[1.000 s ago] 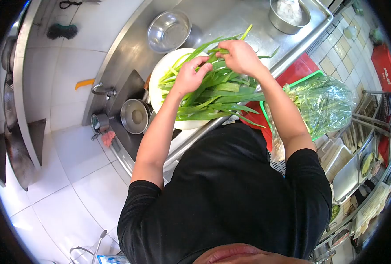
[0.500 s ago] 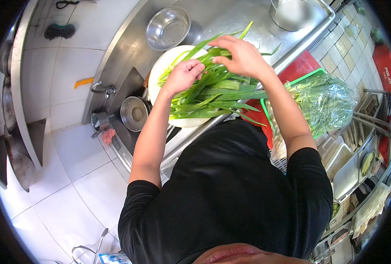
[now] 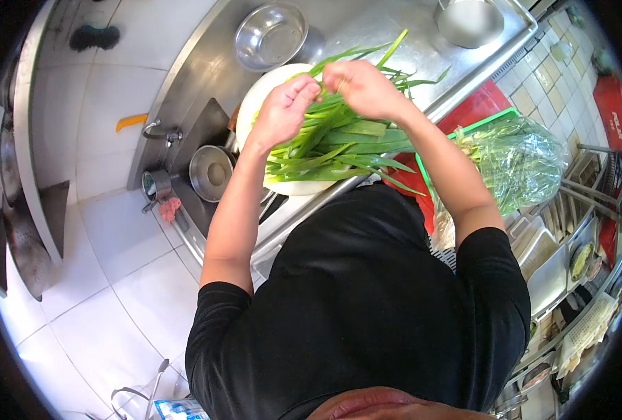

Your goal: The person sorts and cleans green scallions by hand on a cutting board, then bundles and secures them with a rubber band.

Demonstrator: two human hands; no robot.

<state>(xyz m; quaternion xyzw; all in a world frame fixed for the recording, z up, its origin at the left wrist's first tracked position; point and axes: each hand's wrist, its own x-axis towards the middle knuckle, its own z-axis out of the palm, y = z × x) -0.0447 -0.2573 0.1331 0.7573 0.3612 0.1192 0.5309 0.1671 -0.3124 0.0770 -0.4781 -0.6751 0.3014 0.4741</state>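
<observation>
Long green leafy stalks (image 3: 353, 143) lie heaped on a round white board (image 3: 251, 105) at the edge of the steel counter. Over the board's left part, my left hand (image 3: 283, 108) is closed, thumb against the fingers; what it pinches is too small to make out. Close beside it, my right hand (image 3: 363, 87) is raised above the stalks with its fingers curled in. Motion blurs this hand, and whatever lies between its fingertips is hidden.
A steel bowl (image 3: 271, 36) sits beyond the board, and a round metal pot (image 3: 470, 24) stands at the far right. Another bowl (image 3: 211, 173) is in the sink by the tap (image 3: 164, 133). Bagged greens (image 3: 517, 164) fill a crate at the right.
My right hand has moved left, and its fingers have curled in. My left hand has closed its fingers and risen slightly. The two hands are now nearer each other.
</observation>
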